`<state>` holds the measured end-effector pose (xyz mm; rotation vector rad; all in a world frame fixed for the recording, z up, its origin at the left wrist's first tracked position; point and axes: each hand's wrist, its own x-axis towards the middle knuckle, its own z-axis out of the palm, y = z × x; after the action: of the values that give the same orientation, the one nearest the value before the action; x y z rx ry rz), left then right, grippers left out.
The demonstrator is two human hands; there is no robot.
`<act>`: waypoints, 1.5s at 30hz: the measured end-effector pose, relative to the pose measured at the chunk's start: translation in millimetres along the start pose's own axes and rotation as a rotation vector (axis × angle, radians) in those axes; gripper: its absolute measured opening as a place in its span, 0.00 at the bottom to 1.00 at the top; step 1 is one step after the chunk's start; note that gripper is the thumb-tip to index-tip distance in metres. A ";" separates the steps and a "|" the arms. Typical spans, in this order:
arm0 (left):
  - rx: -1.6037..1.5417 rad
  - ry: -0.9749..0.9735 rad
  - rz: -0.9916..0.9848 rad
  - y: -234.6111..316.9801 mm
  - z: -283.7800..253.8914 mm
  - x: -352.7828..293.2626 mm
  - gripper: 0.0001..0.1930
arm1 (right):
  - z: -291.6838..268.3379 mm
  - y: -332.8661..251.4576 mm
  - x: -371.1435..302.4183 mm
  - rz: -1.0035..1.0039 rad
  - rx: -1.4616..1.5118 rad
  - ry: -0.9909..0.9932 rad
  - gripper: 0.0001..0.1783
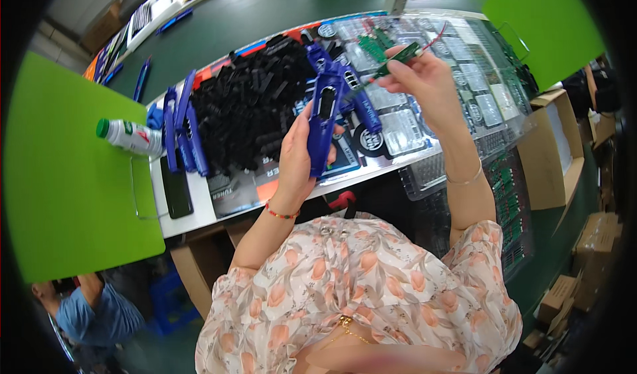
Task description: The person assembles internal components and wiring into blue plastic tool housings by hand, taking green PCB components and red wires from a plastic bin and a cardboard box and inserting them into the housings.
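My left hand (296, 150) is closed around a blue plastic casing (321, 132), long and narrow with an oval opening near its upper end. To its right, my right hand (424, 85) pinches a small green circuit board (403, 54) with thin red wires trailing from it. The board is held apart from the casing, above the table. More blue casings (363, 105) lie just beyond my left hand. Loose green circuit boards (375, 42) rest in a clear plastic tray (405, 132) beneath my right hand.
A heap of small black parts (249, 102) covers the table's left half. Blue casings (182, 132), a dark phone (176, 188) and a green-capped white bottle (129, 136) are farther left. Green panels (79, 175) flank the table. A cardboard box (551, 152) stands right; another person (99, 311) is lower left.
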<state>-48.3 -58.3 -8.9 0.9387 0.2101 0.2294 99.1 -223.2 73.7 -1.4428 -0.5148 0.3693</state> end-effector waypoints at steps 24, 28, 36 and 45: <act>-0.006 -0.063 -0.030 -1.9 -10.2 -5.0 0.36 | 45.0 24.5 -8.7 -0.230 -0.186 0.167 0.20; 0.014 -0.050 -0.029 -4.8 -8.1 -5.4 0.36 | 43.5 20.9 -4.5 -0.236 -0.192 0.124 0.21; -0.008 -0.063 -0.044 -4.7 -11.5 -4.7 0.36 | 44.4 19.0 -7.8 -0.120 -0.185 0.047 0.20; -0.122 -0.063 -0.005 -6.5 -11.7 -1.7 0.39 | 65.0 28.9 -27.1 -0.002 -0.060 -0.115 0.19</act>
<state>-52.5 -53.4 -20.8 0.8224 0.1392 0.2051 43.0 -180.2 45.3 -1.4843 -0.6246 0.4405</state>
